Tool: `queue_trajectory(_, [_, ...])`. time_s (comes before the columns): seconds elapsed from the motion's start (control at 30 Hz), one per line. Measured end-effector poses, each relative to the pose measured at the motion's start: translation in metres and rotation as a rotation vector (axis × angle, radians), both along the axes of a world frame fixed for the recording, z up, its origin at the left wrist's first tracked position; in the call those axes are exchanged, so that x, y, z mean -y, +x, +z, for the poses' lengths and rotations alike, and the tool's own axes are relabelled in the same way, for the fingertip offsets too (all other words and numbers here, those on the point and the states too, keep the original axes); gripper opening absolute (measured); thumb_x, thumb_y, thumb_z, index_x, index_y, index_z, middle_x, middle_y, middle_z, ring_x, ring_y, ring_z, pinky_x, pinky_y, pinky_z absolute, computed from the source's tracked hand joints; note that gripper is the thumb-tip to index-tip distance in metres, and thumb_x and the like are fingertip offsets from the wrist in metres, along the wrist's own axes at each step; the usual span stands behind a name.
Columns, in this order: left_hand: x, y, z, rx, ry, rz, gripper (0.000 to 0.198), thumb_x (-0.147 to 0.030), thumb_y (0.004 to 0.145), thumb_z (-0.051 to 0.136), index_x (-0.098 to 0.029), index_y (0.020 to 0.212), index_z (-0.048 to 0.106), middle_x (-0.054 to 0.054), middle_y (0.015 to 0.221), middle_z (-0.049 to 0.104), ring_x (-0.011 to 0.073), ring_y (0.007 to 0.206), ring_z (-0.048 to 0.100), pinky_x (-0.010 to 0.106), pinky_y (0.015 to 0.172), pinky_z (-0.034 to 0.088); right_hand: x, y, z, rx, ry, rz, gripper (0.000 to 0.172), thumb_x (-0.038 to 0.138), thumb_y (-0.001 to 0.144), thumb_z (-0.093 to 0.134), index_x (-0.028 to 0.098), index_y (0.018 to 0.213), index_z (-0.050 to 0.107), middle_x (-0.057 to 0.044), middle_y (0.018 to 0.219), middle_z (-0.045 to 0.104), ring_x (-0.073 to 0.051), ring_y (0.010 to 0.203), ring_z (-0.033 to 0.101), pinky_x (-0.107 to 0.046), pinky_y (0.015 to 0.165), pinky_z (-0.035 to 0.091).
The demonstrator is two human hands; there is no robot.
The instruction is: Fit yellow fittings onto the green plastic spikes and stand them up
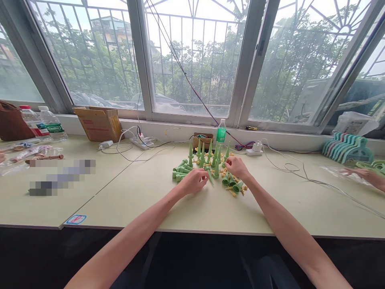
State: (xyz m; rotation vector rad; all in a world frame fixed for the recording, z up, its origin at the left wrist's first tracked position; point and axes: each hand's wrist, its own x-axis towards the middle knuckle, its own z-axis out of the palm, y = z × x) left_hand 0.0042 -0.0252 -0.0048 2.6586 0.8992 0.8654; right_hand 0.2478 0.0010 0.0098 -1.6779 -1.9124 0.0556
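Note:
My left hand [197, 180] is closed at the near side of the group, its fingers on a green plastic watering spike [211, 178] that tilts with its tip toward me. Several more green spikes [202, 154] stand upright just beyond it. My right hand [237, 167] is closed in a pinch at the base of an upright spike at the right of the group; what lies between those fingertips is hidden. Below it lie green spikes with their open ends toward me [237, 187] and small yellow valve pieces [233, 193]. Left of my left hand is a stack of lying green spikes [179, 172].
Behind the spikes are a small brown box [203, 141] and a green-labelled bottle [221, 131]. White cables [296, 176] cross the table on the right. A cardboard box [98, 123] stands back left. Another person's hand [365, 176] is at far right, near light-green hangers [345, 147].

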Motion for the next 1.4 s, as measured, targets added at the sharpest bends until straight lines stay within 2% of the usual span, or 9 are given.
queue_trajectory(0.2, [0.0, 0.0, 0.0, -0.004, 0.0, 0.003, 0.019, -0.018, 0.084, 0.048, -0.019, 0.084, 0.068, 0.002, 0.077, 0.061, 0.0114, 0.063, 0.053, 0.023, 0.062, 0.04, 0.007, 0.007, 0.013, -0.026, -0.292, 0.261, 0.019, 0.033, 0.075, 0.061, 0.015, 0.068, 0.064, -0.004, 0.068, 0.064, -0.012, 0.059, 0.053, -0.023, 0.053, 0.036])
queue_trajectory(0.37, [0.002, 0.0, 0.002, 0.0, 0.0, -0.002, 0.02, -0.018, 0.084, 0.048, -0.018, 0.084, 0.068, 0.003, 0.076, 0.061, 0.0114, 0.063, 0.052, 0.023, 0.061, 0.04, 0.013, 0.012, 0.021, -0.093, -0.373, 0.396, 0.041, 0.056, 0.071, 0.065, 0.015, 0.066, 0.062, 0.0, 0.059, 0.055, -0.009, 0.05, 0.04, -0.023, 0.045, 0.028])
queue_trajectory(0.5, [0.003, 0.0, 0.003, -0.003, 0.0, 0.0, 0.019, -0.018, 0.084, 0.049, -0.017, 0.084, 0.068, 0.003, 0.074, 0.061, 0.0113, 0.062, 0.052, 0.023, 0.06, 0.039, 0.012, 0.015, 0.022, -0.069, -0.447, 0.484, 0.045, 0.058, 0.06, 0.073, 0.015, 0.064, 0.062, 0.002, 0.058, 0.053, -0.009, 0.053, 0.041, -0.023, 0.047, 0.027])
queue_trajectory(0.83, [0.003, 0.001, 0.002, -0.019, 0.013, 0.007, 0.02, -0.018, 0.083, 0.047, -0.018, 0.082, 0.067, 0.001, 0.07, 0.06, 0.0111, 0.059, 0.05, 0.023, 0.06, 0.038, 0.014, 0.011, 0.02, 0.057, -0.45, 0.464, 0.041, 0.05, 0.054, 0.078, 0.016, 0.065, 0.058, 0.002, 0.061, 0.054, -0.01, 0.057, 0.045, -0.022, 0.048, 0.027])
queue_trajectory(0.93, [0.0, 0.0, 0.004, 0.004, 0.023, 0.119, 0.02, -0.019, 0.083, 0.047, -0.019, 0.081, 0.067, 0.001, 0.069, 0.061, 0.0122, 0.06, 0.051, 0.024, 0.059, 0.038, 0.016, 0.01, 0.02, 0.053, -0.433, 0.463, 0.042, 0.052, 0.057, 0.075, 0.016, 0.062, 0.055, 0.002, 0.059, 0.053, -0.009, 0.055, 0.043, -0.022, 0.048, 0.027])
queue_trajectory(1.13, [-0.019, -0.022, 0.017, 0.2, 0.118, 0.588, 0.015, -0.023, 0.082, 0.049, -0.018, 0.08, 0.063, 0.005, 0.077, 0.063, 0.0173, 0.07, 0.056, 0.028, 0.065, 0.042, 0.014, 0.007, 0.017, 0.024, -0.28, 0.438, 0.048, 0.059, 0.07, 0.064, 0.017, 0.056, 0.045, 0.003, 0.053, 0.048, -0.009, 0.051, 0.039, -0.023, 0.048, 0.025])
queue_trajectory(1.2, [-0.029, -0.034, 0.019, 0.259, 0.114, 0.697, 0.016, -0.023, 0.081, 0.049, -0.017, 0.088, 0.061, 0.007, 0.082, 0.064, 0.0197, 0.078, 0.058, 0.029, 0.068, 0.043, 0.014, 0.005, 0.016, 0.01, -0.224, 0.434, 0.048, 0.059, 0.073, 0.061, 0.018, 0.056, 0.043, 0.002, 0.054, 0.05, -0.009, 0.051, 0.039, -0.023, 0.048, 0.025])
queue_trajectory(1.27, [-0.04, -0.045, 0.018, 0.253, 0.026, 0.737, 0.018, -0.027, 0.081, 0.051, -0.016, 0.093, 0.059, 0.009, 0.089, 0.066, 0.0214, 0.087, 0.06, 0.029, 0.071, 0.044, 0.014, 0.003, 0.015, 0.012, -0.162, 0.435, 0.049, 0.058, 0.075, 0.059, 0.018, 0.055, 0.042, 0.002, 0.054, 0.049, -0.009, 0.051, 0.038, -0.024, 0.049, 0.026])
queue_trajectory(1.4, [-0.059, -0.06, 0.008, 0.074, -0.158, 0.718, 0.022, -0.037, 0.083, 0.051, -0.018, 0.083, 0.062, 0.01, 0.096, 0.069, 0.0234, 0.095, 0.06, 0.029, 0.076, 0.044, 0.015, 0.0, 0.016, 0.026, -0.048, 0.433, 0.05, 0.058, 0.078, 0.056, 0.018, 0.053, 0.038, 0.003, 0.051, 0.041, -0.008, 0.051, 0.032, -0.024, 0.05, 0.025])
